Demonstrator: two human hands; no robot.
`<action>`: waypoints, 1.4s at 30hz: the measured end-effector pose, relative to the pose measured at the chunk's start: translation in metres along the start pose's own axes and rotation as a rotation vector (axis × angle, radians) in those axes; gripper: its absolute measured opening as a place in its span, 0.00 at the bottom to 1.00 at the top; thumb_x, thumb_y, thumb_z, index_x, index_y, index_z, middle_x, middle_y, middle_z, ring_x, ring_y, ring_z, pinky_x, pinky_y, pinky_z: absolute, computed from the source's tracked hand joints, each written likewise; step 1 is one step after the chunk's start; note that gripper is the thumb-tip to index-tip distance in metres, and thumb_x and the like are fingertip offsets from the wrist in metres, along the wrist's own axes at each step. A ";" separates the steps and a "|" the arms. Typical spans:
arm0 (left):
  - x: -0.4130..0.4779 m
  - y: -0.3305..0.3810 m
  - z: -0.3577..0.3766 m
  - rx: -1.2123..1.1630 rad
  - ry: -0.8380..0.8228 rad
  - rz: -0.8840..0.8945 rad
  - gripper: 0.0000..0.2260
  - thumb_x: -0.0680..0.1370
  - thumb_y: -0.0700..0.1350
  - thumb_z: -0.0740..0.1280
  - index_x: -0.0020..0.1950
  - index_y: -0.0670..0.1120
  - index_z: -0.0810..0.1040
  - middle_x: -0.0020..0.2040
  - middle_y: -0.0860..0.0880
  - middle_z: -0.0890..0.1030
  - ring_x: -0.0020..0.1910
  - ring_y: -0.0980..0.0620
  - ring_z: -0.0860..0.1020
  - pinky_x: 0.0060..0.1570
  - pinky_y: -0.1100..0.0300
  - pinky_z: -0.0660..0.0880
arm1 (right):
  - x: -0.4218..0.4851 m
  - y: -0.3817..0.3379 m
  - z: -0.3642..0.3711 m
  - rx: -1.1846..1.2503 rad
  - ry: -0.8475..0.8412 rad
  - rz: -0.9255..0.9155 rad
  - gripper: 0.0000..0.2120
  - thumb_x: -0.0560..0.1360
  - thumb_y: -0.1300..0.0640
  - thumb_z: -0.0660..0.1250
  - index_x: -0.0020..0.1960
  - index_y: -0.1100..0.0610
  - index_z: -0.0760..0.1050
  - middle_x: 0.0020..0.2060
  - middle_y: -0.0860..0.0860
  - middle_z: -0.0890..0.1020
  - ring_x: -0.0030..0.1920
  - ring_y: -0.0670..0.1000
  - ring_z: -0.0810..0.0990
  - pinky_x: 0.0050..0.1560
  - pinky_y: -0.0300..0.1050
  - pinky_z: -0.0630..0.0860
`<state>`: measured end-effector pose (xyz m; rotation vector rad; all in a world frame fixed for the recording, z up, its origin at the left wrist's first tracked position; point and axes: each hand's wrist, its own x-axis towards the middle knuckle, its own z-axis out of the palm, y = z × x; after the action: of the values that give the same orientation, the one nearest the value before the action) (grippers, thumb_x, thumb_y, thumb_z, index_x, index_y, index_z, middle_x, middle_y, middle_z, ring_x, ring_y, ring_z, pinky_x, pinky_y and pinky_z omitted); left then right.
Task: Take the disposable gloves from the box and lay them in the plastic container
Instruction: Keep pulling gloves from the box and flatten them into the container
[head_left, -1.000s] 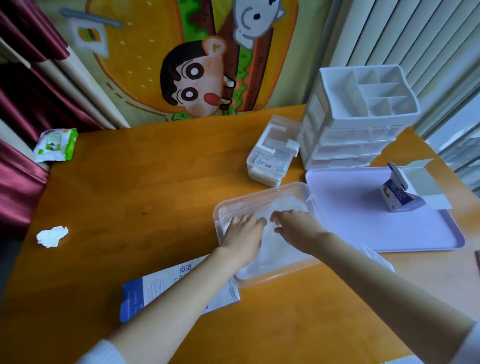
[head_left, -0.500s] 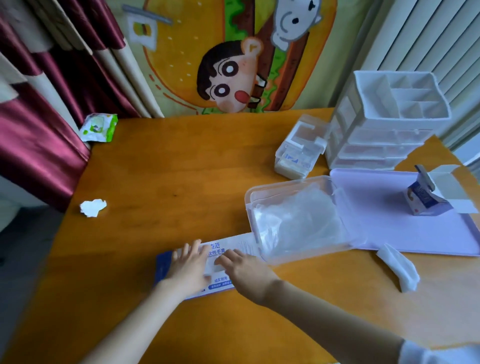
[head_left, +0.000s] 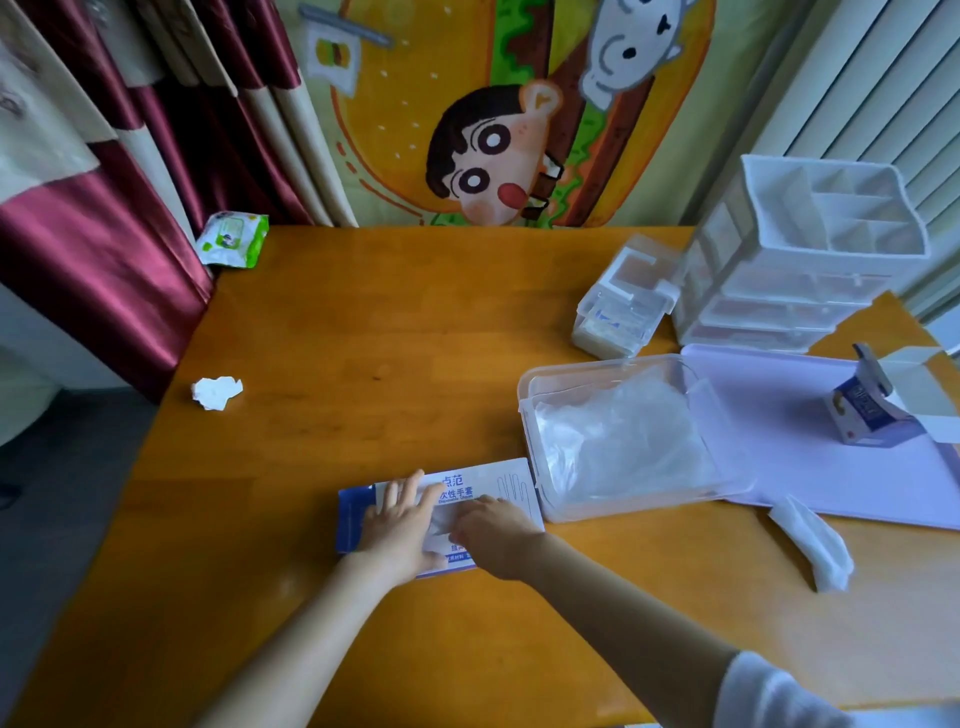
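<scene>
The flat white-and-blue glove box (head_left: 485, 486) lies on the wooden table, just left of the clear plastic container (head_left: 613, 364). Crumpled translucent gloves (head_left: 618, 441) fill the container's floor. My left hand (head_left: 397, 525) rests flat on the box's left half with its fingers straight. My right hand (head_left: 496, 535) sits on the box's middle, fingertips curled at the opening, pinching a bit of translucent glove (head_left: 439, 519) that pokes out between the two hands.
A lilac tray (head_left: 779, 488) with a small opened carton (head_left: 857, 415) lies right of the container. Behind stand a white drawer organizer (head_left: 810, 249) and a small clear box (head_left: 623, 306). Tissues (head_left: 215, 392) (head_left: 815, 545) and a wipes pack (head_left: 234, 241) lie about.
Both hands left the container, where they pressed on the gloves, and came back left and nearer to the glove box. The right hand's fingers have closed in at the box's opening.
</scene>
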<state>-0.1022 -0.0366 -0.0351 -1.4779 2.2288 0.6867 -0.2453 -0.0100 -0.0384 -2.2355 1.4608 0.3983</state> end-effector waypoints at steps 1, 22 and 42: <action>0.000 0.001 0.000 -0.004 -0.001 -0.001 0.39 0.75 0.54 0.70 0.78 0.54 0.49 0.78 0.50 0.43 0.77 0.44 0.46 0.72 0.43 0.56 | 0.000 0.001 -0.001 0.113 0.043 0.017 0.14 0.81 0.63 0.55 0.63 0.58 0.73 0.60 0.59 0.75 0.59 0.58 0.74 0.56 0.49 0.71; -0.002 0.004 -0.004 -0.016 -0.003 -0.014 0.39 0.76 0.52 0.69 0.78 0.54 0.48 0.78 0.49 0.44 0.77 0.44 0.46 0.73 0.43 0.54 | -0.022 0.002 -0.024 0.295 0.249 0.174 0.06 0.82 0.61 0.55 0.58 0.61 0.65 0.56 0.58 0.73 0.54 0.57 0.74 0.43 0.43 0.65; -0.002 0.006 -0.017 -0.474 0.083 0.027 0.34 0.73 0.42 0.71 0.74 0.52 0.58 0.75 0.50 0.58 0.73 0.49 0.57 0.71 0.46 0.61 | -0.052 0.037 -0.062 0.387 0.637 0.232 0.08 0.79 0.59 0.62 0.50 0.58 0.80 0.46 0.53 0.79 0.44 0.56 0.78 0.40 0.47 0.73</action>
<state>-0.1078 -0.0434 -0.0195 -1.7150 2.2500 1.2500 -0.2994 -0.0134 0.0321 -1.9575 1.9116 -0.5457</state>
